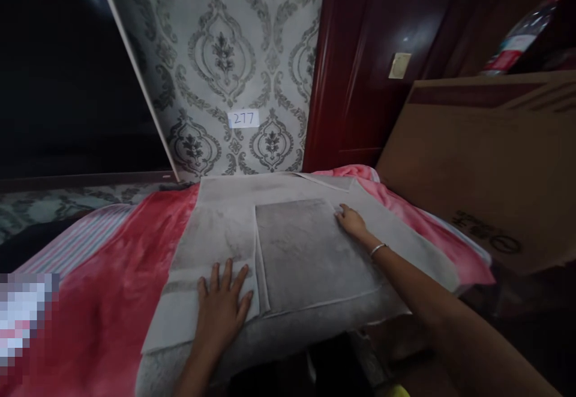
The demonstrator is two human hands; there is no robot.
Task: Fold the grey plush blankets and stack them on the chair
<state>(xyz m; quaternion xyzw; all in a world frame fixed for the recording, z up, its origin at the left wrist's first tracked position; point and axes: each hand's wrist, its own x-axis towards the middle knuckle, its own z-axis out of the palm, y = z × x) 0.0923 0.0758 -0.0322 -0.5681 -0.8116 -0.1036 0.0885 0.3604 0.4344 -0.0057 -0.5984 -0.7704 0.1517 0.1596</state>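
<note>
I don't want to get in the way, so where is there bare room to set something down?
The red blanket looks open between the striped cloth and the grey cloth. The dark square is bare too, but lies between the left hand and right hand. It's crowded at right, by the right forearm, pink blanket and box.

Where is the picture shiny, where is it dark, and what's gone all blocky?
Head view: a glare spot high on the black screen, a faint gleam on the dark red panel; head view: deep shadow below the grey cloth; head view: big square pixels at the lower left edge.
</note>
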